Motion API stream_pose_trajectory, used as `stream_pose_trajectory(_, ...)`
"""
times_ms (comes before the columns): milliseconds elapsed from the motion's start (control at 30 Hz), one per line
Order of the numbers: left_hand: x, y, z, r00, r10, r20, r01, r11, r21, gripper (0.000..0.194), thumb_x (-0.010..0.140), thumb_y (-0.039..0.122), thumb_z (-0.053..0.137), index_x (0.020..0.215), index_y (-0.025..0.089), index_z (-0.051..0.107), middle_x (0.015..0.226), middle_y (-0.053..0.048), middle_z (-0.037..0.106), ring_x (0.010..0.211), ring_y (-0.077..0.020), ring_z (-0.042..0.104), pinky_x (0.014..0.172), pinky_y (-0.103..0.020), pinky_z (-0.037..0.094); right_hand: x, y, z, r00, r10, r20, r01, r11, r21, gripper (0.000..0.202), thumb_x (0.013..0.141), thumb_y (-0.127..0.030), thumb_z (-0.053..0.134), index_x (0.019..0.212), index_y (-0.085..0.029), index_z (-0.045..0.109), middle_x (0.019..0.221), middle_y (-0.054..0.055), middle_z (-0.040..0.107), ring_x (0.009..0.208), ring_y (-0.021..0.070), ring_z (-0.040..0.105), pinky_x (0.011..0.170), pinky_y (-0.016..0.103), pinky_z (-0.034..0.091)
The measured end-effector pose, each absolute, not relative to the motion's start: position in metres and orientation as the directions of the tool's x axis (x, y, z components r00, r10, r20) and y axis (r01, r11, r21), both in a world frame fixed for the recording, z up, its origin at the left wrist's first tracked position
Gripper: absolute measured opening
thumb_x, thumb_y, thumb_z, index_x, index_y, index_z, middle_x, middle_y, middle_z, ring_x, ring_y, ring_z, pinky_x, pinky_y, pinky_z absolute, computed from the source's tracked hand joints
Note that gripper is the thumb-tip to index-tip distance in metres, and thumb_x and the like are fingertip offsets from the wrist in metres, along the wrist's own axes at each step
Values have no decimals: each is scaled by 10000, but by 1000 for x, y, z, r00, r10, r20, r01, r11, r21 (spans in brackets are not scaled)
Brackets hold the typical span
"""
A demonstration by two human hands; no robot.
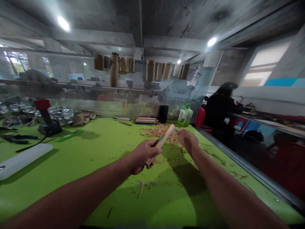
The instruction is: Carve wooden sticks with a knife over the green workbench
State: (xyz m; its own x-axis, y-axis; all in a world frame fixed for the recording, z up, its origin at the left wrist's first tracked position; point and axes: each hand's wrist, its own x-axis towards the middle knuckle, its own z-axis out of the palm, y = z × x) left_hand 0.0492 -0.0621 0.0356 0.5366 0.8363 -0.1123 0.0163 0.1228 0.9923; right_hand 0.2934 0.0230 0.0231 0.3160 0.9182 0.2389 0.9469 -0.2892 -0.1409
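Note:
My left hand [141, 156] grips the lower end of a flat wooden stick [164, 136], which slants up and to the right over the green table [95, 152]. My right hand [188, 140] is closed around a small tool with a red part, its thin blade tip [176, 130] touching the stick's upper end. A pile of wood shavings [157, 131] lies on the table just behind the stick, and loose chips are scattered below my hands.
A red-topped power tool [46, 119] stands at the far left beside a green marker-like item [69, 135] and a white flat bar [22, 160]. A green-capped bottle [185, 116], a black object [163, 114] and stacked wood pieces [145, 120] sit by the perforated screen. Another person [221, 105] sits at the right.

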Motion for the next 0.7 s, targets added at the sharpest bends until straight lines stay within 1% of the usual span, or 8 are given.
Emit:
stream_pose_trajectory(100,46,-54,34,407,907,-106,29,104,994,561,812,232,567,1344,97,452,715,6,505,494,-71,422,409,-188,346,296,18,27,333,900,283,941,-299,-155,389,914,-344,374,1023,-173,706,1014,154,699,908,265,660,691,301,451)
stream_pose_trajectory(167,45,-46,31,322,941,-106,61,91,994,537,813,218,567,1330,115,465,750,-5,524,510,-76,440,419,-191,363,285,13,27,276,906,320,959,-238,-155,387,916,-383,380,988,-190,707,965,137,704,874,244,655,679,284,435)
stream_pose_trajectory(233,45,-41,29,276,956,-102,84,82,993,498,809,207,579,1293,133,493,792,-16,546,529,-82,466,448,-200,404,267,6,24,176,917,359,981,-135,-136,378,916,-417,391,962,-207,701,913,112,705,835,222,647,666,267,414)
stream_pose_trajectory(333,47,-40,27,273,957,-96,80,77,994,440,804,194,585,1234,142,505,796,-8,539,532,-89,488,475,-221,443,242,-4,17,38,926,376,997,-8,-82,319,904,-398,425,927,-220,689,860,80,704,773,197,638,641,251,383)
stream_pose_trajectory(467,49,-44,28,292,953,-77,74,58,996,357,809,190,574,1160,155,518,763,19,498,521,-75,452,456,-198,404,225,-10,11,-71,925,373,997,79,-5,240,866,-335,463,858,-216,671,811,60,699,720,190,635,600,247,353)
stream_pose_trajectory(567,50,-47,29,270,957,-104,128,72,989,290,821,217,565,1101,146,537,732,26,484,526,-75,438,451,-192,379,223,-10,9,-94,922,376,995,93,21,254,870,-319,436,854,-209,665,804,68,698,704,195,637,589,254,352)
stream_pose_trajectory(700,52,-45,27,266,958,-112,165,70,984,234,807,202,547,1033,143,560,644,45,445,477,-78,419,404,-193,315,226,-6,11,-64,929,365,998,61,20,270,879,-297,416,884,-206,670,831,83,703,734,197,643,621,257,374)
